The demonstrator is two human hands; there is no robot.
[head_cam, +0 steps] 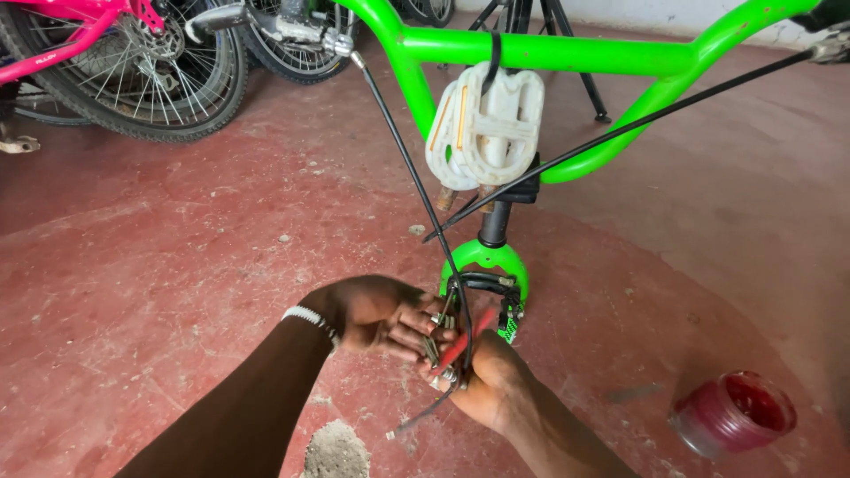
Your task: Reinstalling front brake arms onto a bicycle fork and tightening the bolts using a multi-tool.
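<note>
1. The left hand sits just left of the fork, its fingers curled around the brake caliper and cable, steadying them for the other hand.
2. The right hand comes up just below the fork, fingers clenched on a red-handled tool angled toward the caliper; the grip looks set for working on the cable fixing there.
3. The cable runs from the handlebar, above the fork, down to the caliper, with a loose end trailing below the hands.
4. Two white pedals hang strapped from the handlebar, above the fork, off the floor.
5. An open red jar lies on its side, well right of the fork and below it.
6. A pink bike stands far to the upper left.
7. The tool's tip and the cable fixing are hidden between the hands. The handlebar ends and tripod legs are cut off.
</note>
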